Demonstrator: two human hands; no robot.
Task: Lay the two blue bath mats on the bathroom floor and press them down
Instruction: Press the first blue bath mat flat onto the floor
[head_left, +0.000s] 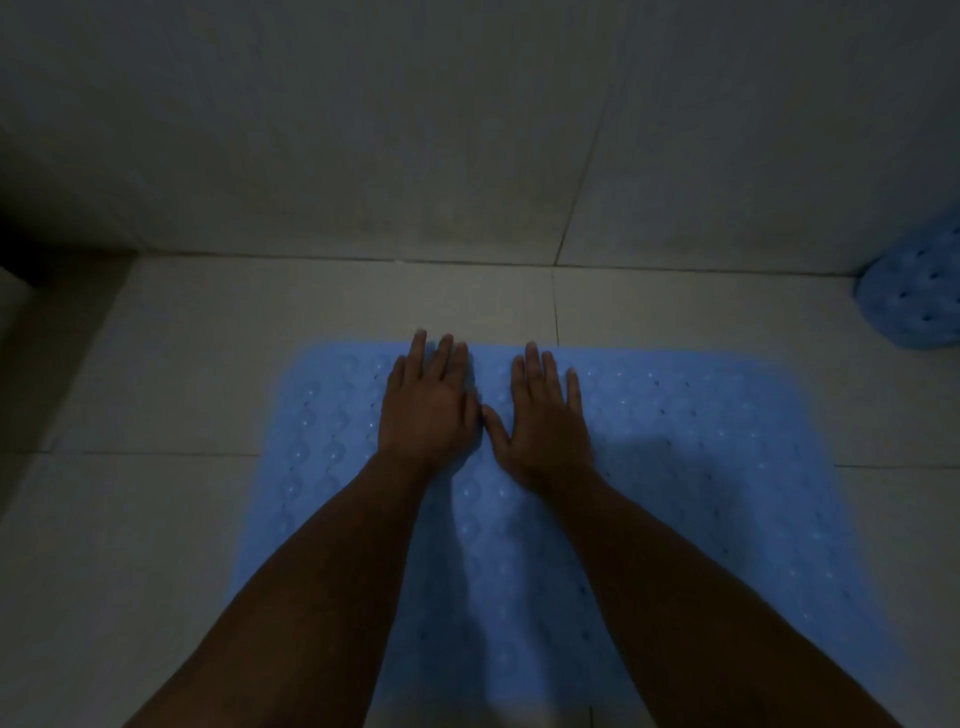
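One blue bath mat with small holes and bumps lies flat on the pale tiled floor, its far edge close to the wall. My left hand and my right hand press palm-down side by side on its far middle part, fingers straight and pointing at the wall. The second blue mat is bunched or rolled at the right edge of the view, leaning in the corner where floor meets wall. Only part of it shows.
A tiled wall rises just beyond the mat. A dark object or ledge sits at the far left. Bare floor tiles lie left of the mat and between it and the second mat.
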